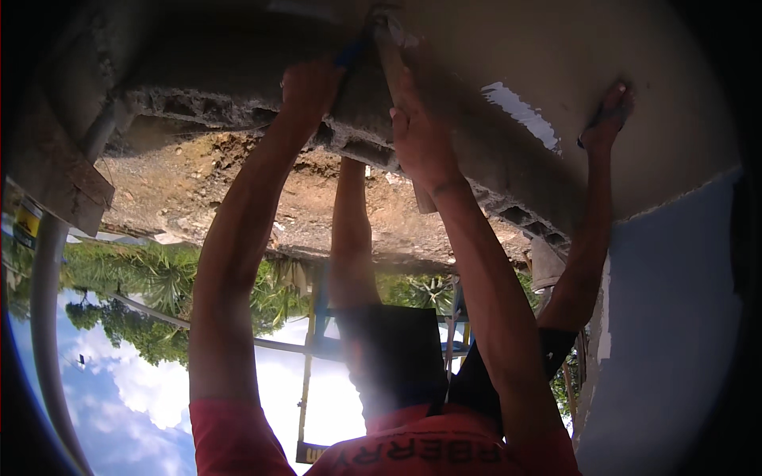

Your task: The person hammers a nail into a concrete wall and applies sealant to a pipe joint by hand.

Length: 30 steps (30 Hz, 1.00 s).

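My left hand (pixel 309 89) is closed around the blue handle of a tool (pixel 349 54). Its dark, curved head reaches up and right, and blur hides its exact kind. To the right, my right hand (pixel 425 151) grips a narrow wooden strip (pixel 389 59), whose lower end shows below my palm. The strip's upper end lies close to the tool's head, over a grey concrete surface (pixel 238 67). Whether the two touch, I cannot tell. Both hands are above the rough, broken edge of hollow blocks (pixel 365 151).
My bare leg and foot (pixel 611 115) rest on the smooth surface at right, near a whitish patch (pixel 524 115). Rubble and soil (pixel 190 178) lie beyond the block edge. A grey pipe (pixel 49 293), a board (pixel 67 174), a bucket (pixel 546 266) and a blue-yellow frame (pixel 308 357) stand around.
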Motion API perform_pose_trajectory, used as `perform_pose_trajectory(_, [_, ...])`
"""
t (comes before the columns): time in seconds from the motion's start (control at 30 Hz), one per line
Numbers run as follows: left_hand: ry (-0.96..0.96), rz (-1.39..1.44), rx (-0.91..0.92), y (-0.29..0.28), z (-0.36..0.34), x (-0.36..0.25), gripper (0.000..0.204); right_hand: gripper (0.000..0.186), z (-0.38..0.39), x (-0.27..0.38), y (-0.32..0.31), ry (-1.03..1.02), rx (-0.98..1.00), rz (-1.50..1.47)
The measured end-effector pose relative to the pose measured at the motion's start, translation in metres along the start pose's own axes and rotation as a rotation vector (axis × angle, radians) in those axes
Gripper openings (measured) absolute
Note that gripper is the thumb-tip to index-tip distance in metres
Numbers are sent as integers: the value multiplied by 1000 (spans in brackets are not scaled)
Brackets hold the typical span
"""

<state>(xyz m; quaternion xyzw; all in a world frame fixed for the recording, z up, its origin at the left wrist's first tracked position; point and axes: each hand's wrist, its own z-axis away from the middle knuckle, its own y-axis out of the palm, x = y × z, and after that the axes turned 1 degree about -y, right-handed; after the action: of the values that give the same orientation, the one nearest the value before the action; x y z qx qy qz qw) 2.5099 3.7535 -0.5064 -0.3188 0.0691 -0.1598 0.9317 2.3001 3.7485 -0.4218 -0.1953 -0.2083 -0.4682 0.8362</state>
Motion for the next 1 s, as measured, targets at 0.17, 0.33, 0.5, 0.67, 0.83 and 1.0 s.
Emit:
perform_pose_trajectory(0.17, [-170,-33,123,-16,-13,-3,30,58,-20,-2,-26,84,153,85])
perform_pose_trajectory(0.33, [7,-47,26,-17,-31,-10,16,57,-19,-32,-3,-169,-28,436])
perform_pose_trajectory(0.5, [-57,-14,89,0,-8,-16,17,58,8,-14,-35,37,144,54])
perform_pose_trajectory(0.67, [-189,22,-2,-19,-4,-22,27,58,27,-40,-72,158,107,45])
perform_pose_trajectory(0.83, [-232,138,317,-12,-23,104,36,59,37,-41,-58,177,94,-138])
perform_pose_trajectory(1.0, [-203,178,128,-15,22,23,49,60,46,-23,-71,222,86,-124])
